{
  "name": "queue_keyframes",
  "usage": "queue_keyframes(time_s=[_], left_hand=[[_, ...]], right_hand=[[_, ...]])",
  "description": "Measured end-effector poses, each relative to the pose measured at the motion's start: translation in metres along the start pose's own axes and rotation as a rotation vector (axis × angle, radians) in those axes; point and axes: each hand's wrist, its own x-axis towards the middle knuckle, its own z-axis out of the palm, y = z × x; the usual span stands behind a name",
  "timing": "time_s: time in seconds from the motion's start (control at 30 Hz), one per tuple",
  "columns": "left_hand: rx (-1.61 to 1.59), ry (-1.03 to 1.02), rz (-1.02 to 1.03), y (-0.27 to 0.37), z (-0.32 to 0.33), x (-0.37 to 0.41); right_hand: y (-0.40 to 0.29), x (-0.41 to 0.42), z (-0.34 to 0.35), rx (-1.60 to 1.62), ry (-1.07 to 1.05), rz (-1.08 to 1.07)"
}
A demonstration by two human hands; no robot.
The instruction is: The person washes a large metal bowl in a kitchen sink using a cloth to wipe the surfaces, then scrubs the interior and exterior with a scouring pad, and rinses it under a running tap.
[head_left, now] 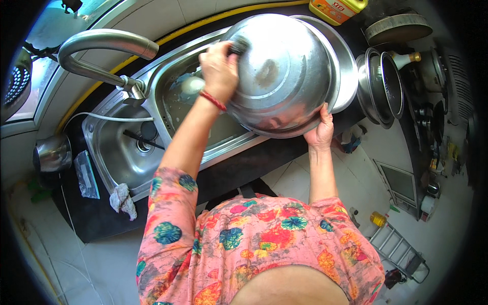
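My left hand (219, 70) grips a dark scouring pad (239, 45) and presses it to the outside of a large stainless steel basin (282, 72). The basin is tilted with its underside up, and a brownish stain marks the middle of its bottom. With the thumb on the outside, my right hand (321, 131) holds the basin's rim at the lower right; those fingers are partly hidden. Below the basin lies the larger sink bowl (162, 103), holding cloudy water and a pale rounded thing (192, 85). Another wide metal vessel (349, 76) shows behind the basin.
A steel faucet (110, 38) arches over the sink's left side. The smaller sink bowl (133, 167) has a black bar across it, and a rag (122, 200) hangs at its corner. Nested metal bowls (381, 87) stand right, a yellow detergent jug (337, 9) behind.
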Motion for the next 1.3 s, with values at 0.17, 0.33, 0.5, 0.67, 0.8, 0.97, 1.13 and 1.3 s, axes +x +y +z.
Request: queue_keyframes(time_s=[0.17, 0.33, 0.5, 0.67, 0.8, 0.97, 1.13, 1.3], left_hand=[[-0.255, -0.212, 0.282, 0.064, -0.017, -0.035], [-0.175, -0.036, -0.153, 0.005, -0.008, -0.002], [-0.313, -0.258, 0.269, 0.056, -0.027, -0.034], [-0.290, -0.229, 0.004, 0.007, -0.026, -0.024], [-0.301, -0.255, 0.310, 0.068, -0.029, -0.043], [-0.189, -0.139, 0.298, 0.030, -0.021, -0.020], [-0.063, -0.222, 0.453, 0.066, -0.024, -0.039], [0.096, -0.053, 0.304, 0.051, 0.010, 0.018]], right_hand=[[-0.004, -0.005, 0.026, -0.011, 0.059, 0.005], [0.001, 0.000, -0.002, -0.013, -0.003, -0.006], [0.002, 0.001, 0.009, -0.018, 0.073, -0.026], [0.002, 0.001, 0.007, -0.037, 0.041, -0.051], [0.001, -0.005, 0.029, -0.060, 0.121, -0.078], [-0.004, -0.003, 0.028, -0.058, 0.066, -0.065], [-0.004, -0.003, 0.026, -0.051, 0.074, -0.045], [-0.002, -0.005, 0.030, -0.084, 0.086, -0.054]])
